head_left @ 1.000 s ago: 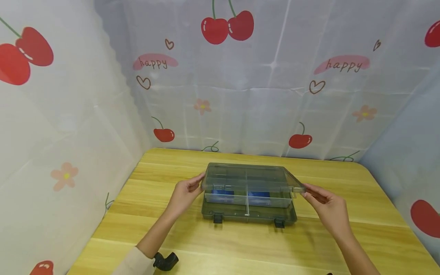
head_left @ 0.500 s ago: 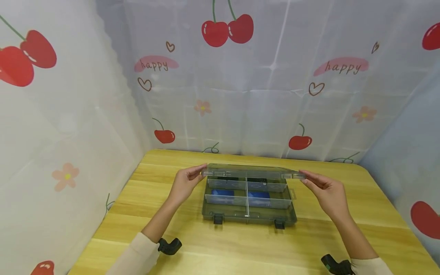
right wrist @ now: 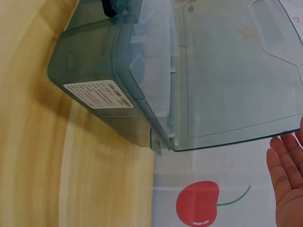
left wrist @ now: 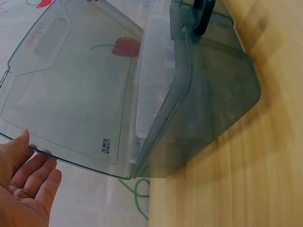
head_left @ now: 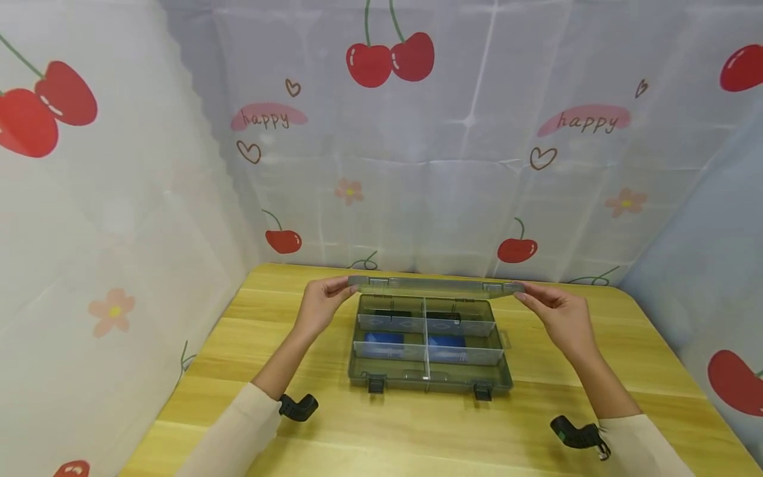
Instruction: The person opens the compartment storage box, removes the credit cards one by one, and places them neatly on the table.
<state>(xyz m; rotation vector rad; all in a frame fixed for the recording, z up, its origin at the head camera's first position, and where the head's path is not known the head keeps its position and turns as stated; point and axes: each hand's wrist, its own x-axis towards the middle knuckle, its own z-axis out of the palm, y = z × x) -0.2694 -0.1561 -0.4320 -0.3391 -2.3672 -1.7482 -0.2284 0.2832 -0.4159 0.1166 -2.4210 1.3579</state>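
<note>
A translucent grey-green plastic organizer box (head_left: 459,382) sits on the table, its hinged lid (head_left: 429,287) raised steeply at the back. At the lid's left corner, my left hand (head_left: 318,306) pinches the edge between thumb and fingers. My right hand (head_left: 559,322) holds the opposite corner the same way; in the right wrist view its thumb is cut off by the frame. Clear dividers part the box into compartments. Blue flat pieces (head_left: 384,344) lie in the middle row, and dark slim items (head_left: 444,317) show in the back row. Two black latches (head_left: 375,383) hang unfastened in front.
The box stands on a light wood table (head_left: 417,437). A cherry-print curtain (head_left: 441,192) rises right behind it and at both sides. Black wrist camera mounts (head_left: 298,407) stick out from both sleeves. A white printed label (right wrist: 99,94) is on the box's right side.
Both hands have swung the lid up and back, from low over the box to steeply raised, uncovering the back compartments. The box base has stayed in place.
</note>
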